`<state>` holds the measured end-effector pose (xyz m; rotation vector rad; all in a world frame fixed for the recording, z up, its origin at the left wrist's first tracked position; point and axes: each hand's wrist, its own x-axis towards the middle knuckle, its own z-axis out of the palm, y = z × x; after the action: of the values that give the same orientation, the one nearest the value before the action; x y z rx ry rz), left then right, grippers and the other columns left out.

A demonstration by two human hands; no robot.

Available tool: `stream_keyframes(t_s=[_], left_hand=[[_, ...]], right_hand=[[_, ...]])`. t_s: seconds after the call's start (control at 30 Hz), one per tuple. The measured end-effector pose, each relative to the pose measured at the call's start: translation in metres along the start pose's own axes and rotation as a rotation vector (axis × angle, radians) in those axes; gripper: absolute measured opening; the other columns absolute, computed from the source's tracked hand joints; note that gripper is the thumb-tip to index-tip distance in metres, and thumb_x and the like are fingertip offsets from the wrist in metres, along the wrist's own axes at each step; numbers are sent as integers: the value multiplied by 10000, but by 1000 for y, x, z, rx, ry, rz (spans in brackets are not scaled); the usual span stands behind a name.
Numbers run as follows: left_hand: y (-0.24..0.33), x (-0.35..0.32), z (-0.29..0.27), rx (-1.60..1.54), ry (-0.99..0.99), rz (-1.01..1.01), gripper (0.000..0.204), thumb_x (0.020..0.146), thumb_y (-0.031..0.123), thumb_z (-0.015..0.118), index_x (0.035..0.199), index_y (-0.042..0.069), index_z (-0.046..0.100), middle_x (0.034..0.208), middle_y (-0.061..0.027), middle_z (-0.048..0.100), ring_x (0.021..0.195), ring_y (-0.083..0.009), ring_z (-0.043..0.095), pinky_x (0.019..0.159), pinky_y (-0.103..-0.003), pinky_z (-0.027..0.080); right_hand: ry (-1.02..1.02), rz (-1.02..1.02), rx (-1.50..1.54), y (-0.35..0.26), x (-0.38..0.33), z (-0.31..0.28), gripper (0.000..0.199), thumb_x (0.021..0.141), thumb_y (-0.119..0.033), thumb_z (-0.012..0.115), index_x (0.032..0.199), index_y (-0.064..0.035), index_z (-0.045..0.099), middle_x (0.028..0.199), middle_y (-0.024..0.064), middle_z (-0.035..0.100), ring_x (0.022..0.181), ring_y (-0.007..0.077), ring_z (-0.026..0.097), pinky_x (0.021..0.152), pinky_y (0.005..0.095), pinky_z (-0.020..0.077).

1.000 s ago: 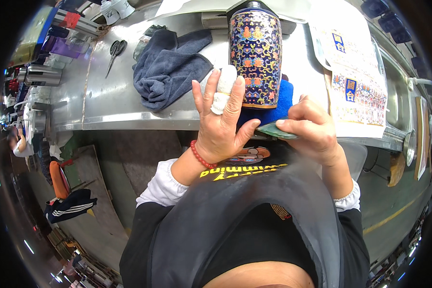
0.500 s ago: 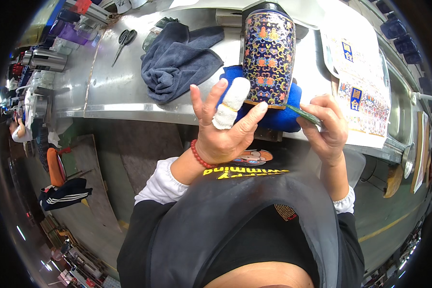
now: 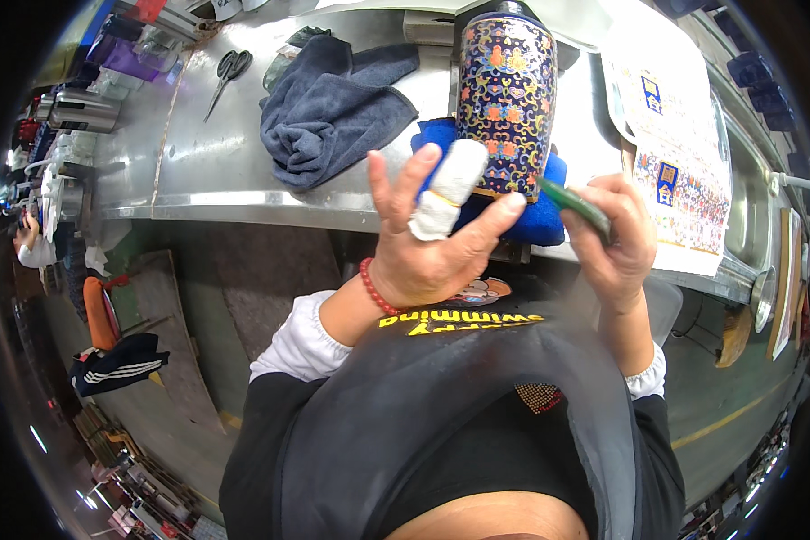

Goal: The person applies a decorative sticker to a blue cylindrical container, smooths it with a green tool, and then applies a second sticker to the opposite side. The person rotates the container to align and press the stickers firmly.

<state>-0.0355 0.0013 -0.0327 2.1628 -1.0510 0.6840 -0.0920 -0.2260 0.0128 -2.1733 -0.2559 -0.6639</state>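
A dark blue bottle (image 3: 506, 94) with a colourful floral pattern lies with its base toward me on a bright blue cloth (image 3: 549, 220). My left hand (image 3: 423, 256) is open at the bottle's left base edge, fingers spread. One finger wears a white cloth cover (image 3: 450, 193), and the thumb tip is at the base rim; whether it presses there I cannot tell. My right hand (image 3: 619, 238) pinches a thin green blade-like tool (image 3: 578, 207). Its tip meets the bottle's lower right edge. What the tool is exactly does not show.
A crumpled grey towel (image 3: 333, 112) lies left on the metal table (image 3: 234, 193), with black scissors (image 3: 228, 81) beyond it. Printed patterned sheets (image 3: 679, 193) lie on the right, near a metal sink (image 3: 749, 211). Another person's arm (image 3: 34, 247) shows far left.
My right hand has shifted slightly, tilting the green tool so more of its face shows. My left hand has moved a little to the right along the bottle's base.
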Motion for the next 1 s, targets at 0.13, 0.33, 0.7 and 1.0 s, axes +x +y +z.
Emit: stream_keyframes(t_s=[0.13, 0.33, 0.7, 1.0], left_hand=[[-2, 1, 13, 41, 29, 56, 449, 841, 178, 689, 1254, 345, 748, 1476, -108, 586, 1483, -342, 319, 1250, -633, 13], [-5, -6, 12, 85, 60, 23, 438, 845, 173, 684, 1241, 346, 757, 1462, -108, 583, 1472, -353, 326, 1245, -643, 8], [-2, -1, 10, 83, 62, 57, 377, 856, 190, 691, 1197, 325, 777, 1397, -106, 631, 1458, -343, 337, 1244, -643, 22], [-4, -5, 4, 67, 38, 8, 440, 803, 157, 692, 1212, 293, 779, 1400, -139, 613, 1453, -358, 332, 1233, -666, 20]], right_hand=[[-2, 56, 55, 5, -5, 2, 276, 815, 5, 800, 1077, 11, 711, 888, 131, 671, 751, 212, 649, 646, 299, 496], [-4, 153, 121, 9, -8, 5, 238, 852, 2, 779, 1078, 15, 706, 907, 113, 673, 778, 181, 643, 676, 282, 494], [0, 166, 126, 11, -9, 6, 208, 875, -7, 765, 1074, 11, 705, 919, 101, 673, 797, 172, 634, 704, 281, 494], [13, 183, 151, 12, -10, 8, 197, 874, -4, 767, 1059, 11, 700, 933, 107, 680, 817, 175, 641, 720, 282, 499]])
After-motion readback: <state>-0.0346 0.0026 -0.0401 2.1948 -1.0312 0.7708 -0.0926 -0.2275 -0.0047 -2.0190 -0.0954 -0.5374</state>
